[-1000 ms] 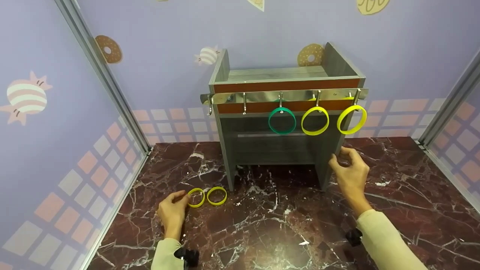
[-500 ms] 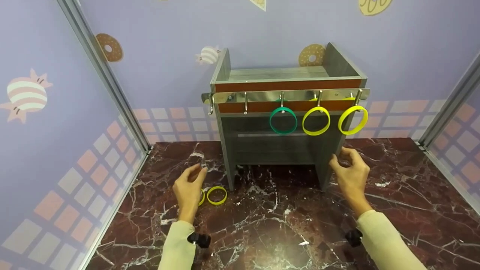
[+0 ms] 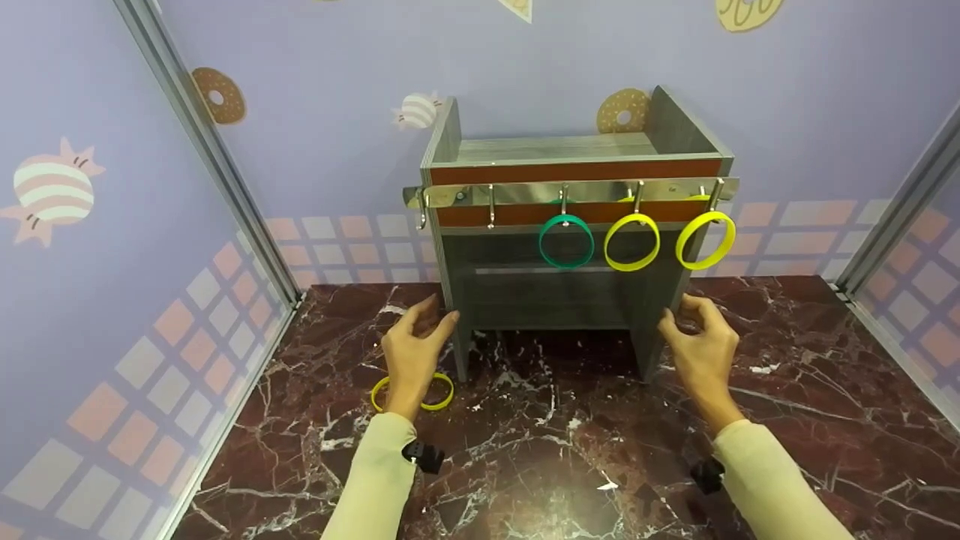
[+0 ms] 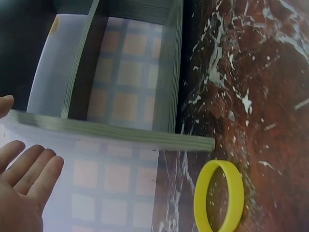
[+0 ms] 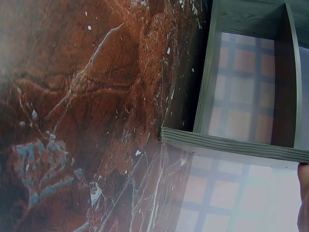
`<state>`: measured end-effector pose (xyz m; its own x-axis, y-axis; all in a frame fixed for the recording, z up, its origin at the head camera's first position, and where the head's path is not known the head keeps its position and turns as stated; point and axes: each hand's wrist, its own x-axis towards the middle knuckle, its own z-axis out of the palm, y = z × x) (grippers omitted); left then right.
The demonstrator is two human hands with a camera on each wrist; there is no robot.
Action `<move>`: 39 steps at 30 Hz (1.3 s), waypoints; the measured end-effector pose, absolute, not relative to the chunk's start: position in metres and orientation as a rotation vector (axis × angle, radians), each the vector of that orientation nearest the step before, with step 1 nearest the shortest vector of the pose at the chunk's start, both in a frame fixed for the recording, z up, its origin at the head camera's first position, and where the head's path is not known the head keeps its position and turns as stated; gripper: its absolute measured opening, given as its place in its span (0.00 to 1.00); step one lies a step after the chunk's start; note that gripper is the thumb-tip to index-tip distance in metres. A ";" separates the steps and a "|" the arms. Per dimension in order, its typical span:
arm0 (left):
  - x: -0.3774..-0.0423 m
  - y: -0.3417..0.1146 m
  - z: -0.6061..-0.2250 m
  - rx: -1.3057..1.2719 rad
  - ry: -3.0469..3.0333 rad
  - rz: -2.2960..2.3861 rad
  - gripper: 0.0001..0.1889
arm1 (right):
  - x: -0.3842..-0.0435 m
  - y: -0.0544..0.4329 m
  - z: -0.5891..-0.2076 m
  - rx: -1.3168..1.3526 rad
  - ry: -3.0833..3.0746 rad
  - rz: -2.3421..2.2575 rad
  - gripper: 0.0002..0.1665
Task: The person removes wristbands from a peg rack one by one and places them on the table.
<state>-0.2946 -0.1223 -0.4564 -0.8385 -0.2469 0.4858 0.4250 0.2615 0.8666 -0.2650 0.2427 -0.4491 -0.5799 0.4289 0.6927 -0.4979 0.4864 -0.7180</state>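
A grey wooden shelf stands upright on the table, a metal hook rail across its front. My right hand holds the lower edge of its right side panel between thumb and fingers. At the left panel is my left hand, thumb and fingers to either side of the edge. The left wrist view shows those fingers extended, apart from the panel. A green ring, a yellow ring and another yellow ring hang from the hooks. Two hooks at the left hold nothing.
Two more yellow rings lie on the dark red marbled table: a left one, partly behind my left wrist, and a right one by the shelf's left foot. Patterned walls enclose the table's back and sides.
My left hand has moved from beside the table rings, up and to the right, to the shelf's left panel. The right hand, the shelf and the hanging rings stay where they were.
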 end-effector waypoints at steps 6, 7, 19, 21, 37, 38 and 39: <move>-0.301 -0.117 -0.453 -0.166 -1.977 -1.570 0.19 | -0.266 0.242 -0.447 0.071 -1.799 1.270 0.11; -0.302 -0.116 -0.452 -0.164 -1.977 -1.565 0.19 | -0.266 0.242 -0.447 0.073 -1.799 1.273 0.11; -0.311 -0.109 -0.450 -0.159 -1.952 -1.452 0.10 | -0.266 0.241 -0.446 0.061 -1.810 1.233 0.11; -0.312 -0.108 -0.450 -0.156 -1.953 -1.434 0.09 | -0.266 0.241 -0.446 0.066 -1.806 1.229 0.10; -0.311 -0.099 -0.453 -0.056 -1.953 -1.354 0.04 | -0.263 0.243 -0.446 0.022 -1.858 1.290 0.11; -0.312 -0.099 -0.453 -0.059 -1.948 -1.352 0.04 | -0.262 0.244 -0.445 0.022 -1.872 1.309 0.12; -0.312 -0.098 -0.453 -0.060 -1.944 -1.349 0.04 | -0.261 0.246 -0.444 0.023 -1.886 1.334 0.12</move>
<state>-0.3123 -0.0977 -0.4534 -0.7139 -0.3629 0.5988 0.4340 0.4418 0.7851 -0.2612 0.2463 -0.4444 -0.6739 0.4128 0.6128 -0.4404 0.4415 -0.7817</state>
